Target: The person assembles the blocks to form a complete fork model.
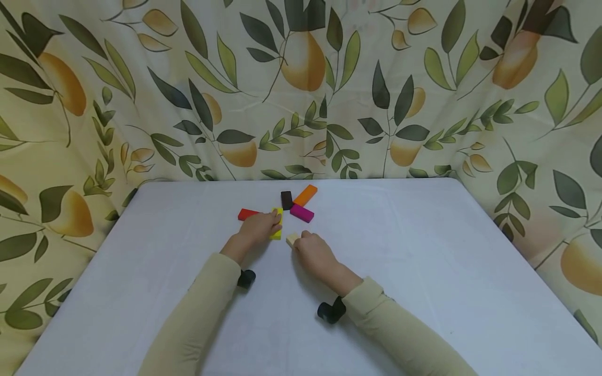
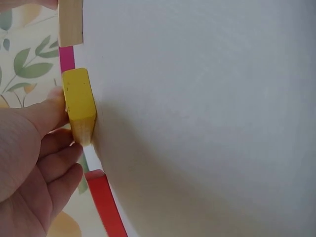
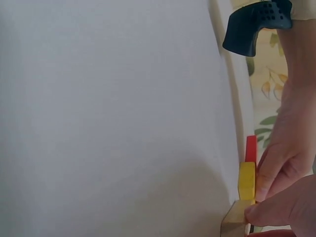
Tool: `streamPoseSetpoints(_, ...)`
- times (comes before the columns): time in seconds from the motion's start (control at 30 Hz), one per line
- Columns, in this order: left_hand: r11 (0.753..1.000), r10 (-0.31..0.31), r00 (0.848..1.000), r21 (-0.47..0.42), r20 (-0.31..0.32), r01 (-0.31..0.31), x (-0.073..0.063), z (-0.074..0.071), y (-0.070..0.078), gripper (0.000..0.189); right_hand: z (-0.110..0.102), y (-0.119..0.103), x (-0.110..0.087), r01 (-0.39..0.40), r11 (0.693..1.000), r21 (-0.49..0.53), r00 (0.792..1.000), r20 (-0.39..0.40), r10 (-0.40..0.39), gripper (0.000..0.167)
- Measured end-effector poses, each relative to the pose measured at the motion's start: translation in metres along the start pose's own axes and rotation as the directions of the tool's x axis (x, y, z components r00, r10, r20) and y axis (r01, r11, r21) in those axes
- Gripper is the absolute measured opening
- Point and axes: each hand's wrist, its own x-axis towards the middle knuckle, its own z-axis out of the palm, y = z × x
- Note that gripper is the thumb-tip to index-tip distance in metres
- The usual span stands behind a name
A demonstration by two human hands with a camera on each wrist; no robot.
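Observation:
My left hand pinches a yellow wooden block between thumb and fingers; the block is on the white table. Just to the right, my right hand grips a plain pale-wood block, its thumb on one side in the right wrist view. A red block lies left of the yellow one, partly behind the left hand in the head view. Beyond the hands lie a magenta block, a dark brown or black block and an orange block, close together.
The white-covered table reaches back to a patterned curtain of leaves and fruit, which also hangs along both sides. Black wrist mounts stick out below both sleeves, near the tabletop.

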Motion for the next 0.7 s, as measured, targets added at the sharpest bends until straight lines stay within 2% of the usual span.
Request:
streamPoseSetpoints(0.27,1.000,0.003,1.000,-0.015,-0.021,-0.003,-0.002,0.001,0.003,0.041,-0.002,-0.001,-0.006,-0.017,1.000,0.017,1.000,0.006,0.017,0.010)
streamPoseSetpoints(0.37,1.000,0.016,0.999,-0.009,-0.032,-0.017,-0.002,0.002,0.005,0.024,-0.002,-0.001,-0.009,-0.022,0.999,0.032,1.000,0.005,0.022,0.010)
streamPoseSetpoints(0.47,1.000,0.025,0.999,0.000,-0.040,-0.025,-0.001,0.002,0.008,0.016,-0.002,-0.001,-0.012,-0.019,0.999,0.042,1.000,-0.008,0.019,0.010)
streamPoseSetpoints(0.7,1.000,-0.011,0.999,0.008,-0.035,0.012,-0.006,0.000,0.015,0.030,-0.004,-0.001,-0.019,0.022,0.998,0.060,0.999,-0.047,-0.019,0.009)
